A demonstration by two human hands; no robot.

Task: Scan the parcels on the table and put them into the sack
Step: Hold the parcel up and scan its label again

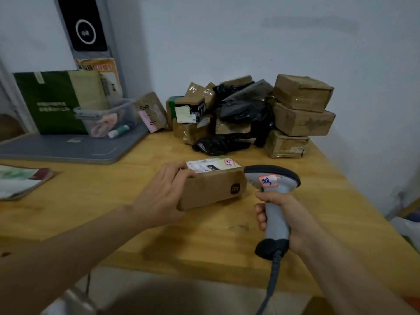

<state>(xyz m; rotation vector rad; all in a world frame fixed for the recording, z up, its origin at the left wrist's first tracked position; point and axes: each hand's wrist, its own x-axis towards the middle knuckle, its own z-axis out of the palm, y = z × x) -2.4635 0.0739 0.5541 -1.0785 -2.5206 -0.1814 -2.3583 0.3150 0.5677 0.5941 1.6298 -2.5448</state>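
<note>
Right now your left hand (162,192) grips the left end of a brown box (213,189), fingers curled over its top edge and thumb hidden behind the hand. The box sits near the middle of the table (204,235), though you cannot tell whether its base rests on the wood or is tipped slightly up. Its white label (211,165) faces up. Your right hand (288,221) is wrapped tight around the grey handle of the scanner (271,178), with the thumb lying high on the grip just under a pink sticker. The scanner's dark head sits just beside the box's right end, level with the label. Its cable (270,285) drops off the table's near edge. Further back, against the wall, a pile (245,117) of brown boxes and black bags waits, well apart from your hands. To the left lie a grey tray (68,148) with a clear tub (106,117) on it, a green bag (56,101) behind them, and a booklet (20,180) at the table's left edge.
</note>
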